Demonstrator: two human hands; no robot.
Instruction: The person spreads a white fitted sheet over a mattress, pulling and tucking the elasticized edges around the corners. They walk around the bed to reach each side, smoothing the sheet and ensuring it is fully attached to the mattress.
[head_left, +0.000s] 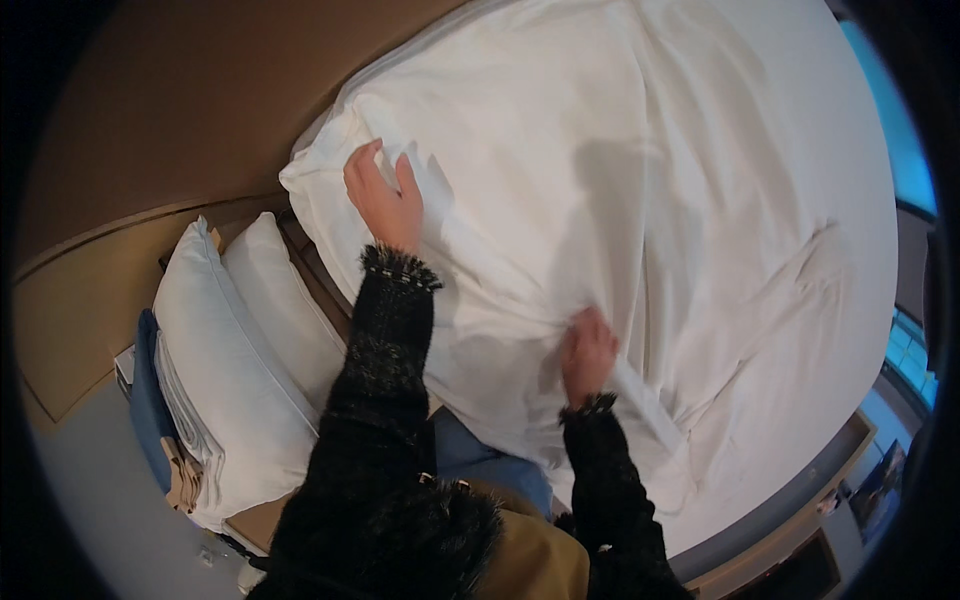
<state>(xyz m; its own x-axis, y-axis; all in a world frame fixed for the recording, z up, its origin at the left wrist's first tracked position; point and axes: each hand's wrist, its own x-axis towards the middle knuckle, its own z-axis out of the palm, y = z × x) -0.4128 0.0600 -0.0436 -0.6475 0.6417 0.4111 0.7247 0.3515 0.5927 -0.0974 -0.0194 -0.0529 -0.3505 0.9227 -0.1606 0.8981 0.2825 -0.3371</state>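
Note:
A rumpled white duvet or cover (510, 172) is spread over the bed. Near its upper left corner, my left hand (386, 195) rests on or just above the fabric, fingers apart, holding nothing that shows. My right hand (590, 356) is lower and further right, at a gathered fold of the same cover. Its fingers are curled and blurred, so whether they pinch the cloth cannot be told. A narrow raised strip of fabric (645, 397) runs down and right from beside my right hand.
Two white pillows (225, 360) (281, 300) lean at the left, with folded white linen (180, 405) and blue fabric (146, 405) beside them. A brown headboard or wall panel (187, 97) borders the bed. Wooden furniture (787, 547) stands at lower right.

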